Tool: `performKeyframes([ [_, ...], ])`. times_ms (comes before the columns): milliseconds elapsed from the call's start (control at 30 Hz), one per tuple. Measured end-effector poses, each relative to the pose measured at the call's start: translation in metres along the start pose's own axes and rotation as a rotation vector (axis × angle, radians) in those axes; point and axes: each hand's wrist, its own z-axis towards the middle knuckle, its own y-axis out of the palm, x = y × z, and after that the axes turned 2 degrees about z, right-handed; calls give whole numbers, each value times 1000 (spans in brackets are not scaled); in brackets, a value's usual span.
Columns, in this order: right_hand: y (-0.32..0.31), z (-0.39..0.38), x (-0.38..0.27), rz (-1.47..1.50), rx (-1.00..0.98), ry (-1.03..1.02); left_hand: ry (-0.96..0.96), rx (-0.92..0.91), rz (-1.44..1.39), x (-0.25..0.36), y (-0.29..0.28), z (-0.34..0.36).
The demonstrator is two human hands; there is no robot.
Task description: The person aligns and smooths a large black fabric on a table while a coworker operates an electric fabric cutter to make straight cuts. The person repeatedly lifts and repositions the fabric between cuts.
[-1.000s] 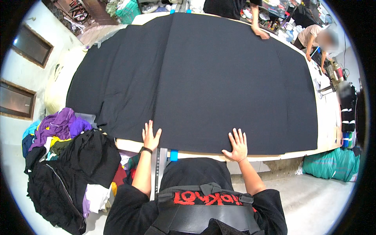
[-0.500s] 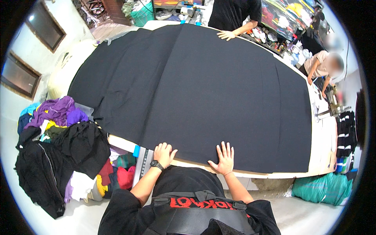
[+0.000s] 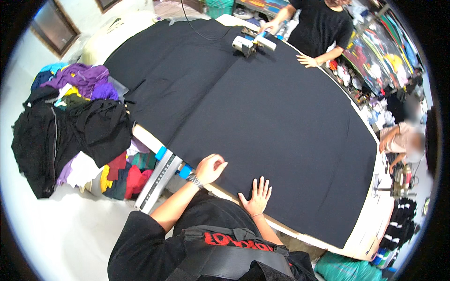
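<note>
A wide sheet of black cloth covers the table before me. My right hand rests on its near edge, fingers spread and stretched out. Beside it, my left hand is held with the fingers curled in at the same edge; whether a bit of cloth is in them is hidden. A dark watch is on that wrist. Left of that hand, a metal rail with blue end pieces sticks out from the table edge. At the far edge, a co-worker's hand is at a white corded machine on the cloth; their other hand lies flat.
A heap of mixed garments stands on the left. The pale table rim shows at the right, above a green sack. Another person sits by a sewing machine at the far right. A cord hangs at the top.
My left hand has gone from lying flat to curled fingers. The co-worker's one hand has come to the white machine, which now stands on the cloth. The whole view has turned.
</note>
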Motion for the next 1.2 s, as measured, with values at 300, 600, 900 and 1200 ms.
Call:
performKeyframes([
  [300, 4, 0, 3, -19, -20, -4, -136, 179, -369, 30, 9, 107],
  [600, 4, 2, 1, -40, -45, 3, -541, 573, -978, 7, -46, 53],
  [900, 8, 3, 3, -7, -37, 7, -880, 587, -916, 12, -103, 2],
  [1200, 1, 6, -1, -10, 9, 21, -462, 513, -666, 70, -9, 316],
])
